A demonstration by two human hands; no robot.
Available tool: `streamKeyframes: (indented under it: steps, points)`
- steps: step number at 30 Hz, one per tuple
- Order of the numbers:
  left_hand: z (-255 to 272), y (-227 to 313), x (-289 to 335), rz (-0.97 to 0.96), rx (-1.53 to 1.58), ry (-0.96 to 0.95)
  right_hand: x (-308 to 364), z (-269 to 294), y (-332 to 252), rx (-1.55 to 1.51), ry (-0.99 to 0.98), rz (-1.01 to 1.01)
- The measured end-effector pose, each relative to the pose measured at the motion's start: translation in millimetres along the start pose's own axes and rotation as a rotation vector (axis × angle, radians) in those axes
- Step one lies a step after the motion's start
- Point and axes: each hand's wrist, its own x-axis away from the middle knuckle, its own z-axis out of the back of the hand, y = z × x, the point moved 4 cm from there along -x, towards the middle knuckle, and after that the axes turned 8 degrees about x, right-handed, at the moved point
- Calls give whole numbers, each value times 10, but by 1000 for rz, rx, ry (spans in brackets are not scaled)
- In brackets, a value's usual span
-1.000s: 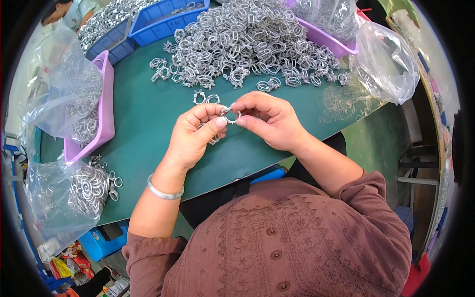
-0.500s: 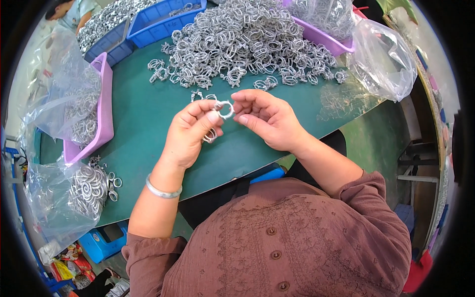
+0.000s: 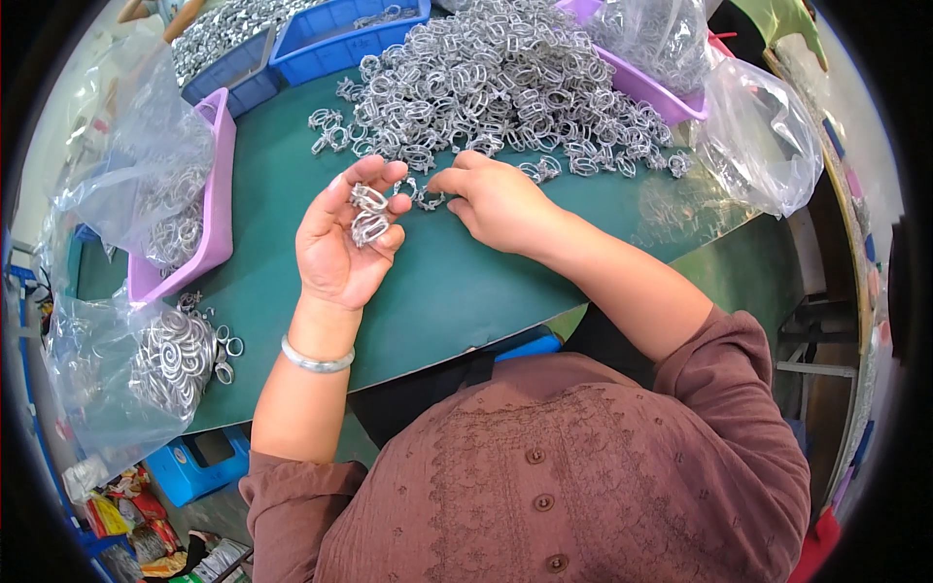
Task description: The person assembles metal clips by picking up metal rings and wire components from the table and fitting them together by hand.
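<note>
The left hand (image 3: 345, 243) is palm up with the fingers curled loosely; two small metal rings (image 3: 369, 214) lie in it, held between the thumb and the fingers; the rings sit one above the other, up near the fingertips. The right hand (image 3: 496, 199) lies palm down on the table (image 3: 466, 291), just beside the left hand; its fingers pinch at one loose ring (image 3: 425, 197) on the table, in the gap between the two hands; I cannot tell if the ring is fully gripped yet. That loose ring is closer to the right hand than to the left; it touches the right fingertips.

Just past both hands, farther from the person, is a big pile of rings (image 3: 486, 87); it starts right at the right hand's knuckles and spreads up and to the right.

To the left stands a purple tray (image 3: 219, 194) with a clear bag (image 3: 146, 175) in it; the bag holds a few rings. Lower left is another clear bag, a full bag of rings (image 3: 146, 369), with some rings spilled beside it. At the top are blue bins (image 3: 330, 39) with more metal parts. At the top right is a second purple tray (image 3: 646, 87) with a bag in it; beside it lies an almost empty bag (image 3: 763, 141).
</note>
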Motion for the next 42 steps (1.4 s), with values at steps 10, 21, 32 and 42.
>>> streamKeyframes:
  steps: [10, 21, 32, 42]
  points:
    - [-15, -56, 5, -2, -363, 229, 78, 214, -45, -141, 147, 114]
    - [-47, -287, 56, 115, -714, 212, 316, 370, -198, -332, 192, 23]
    - [-84, -267, 71, 106, -658, 173, 367, 306, -120, -661, 164, -121]
    - [-113, -267, 75, 103, -641, 137, 395, 220, -67, -753, 173, -151]
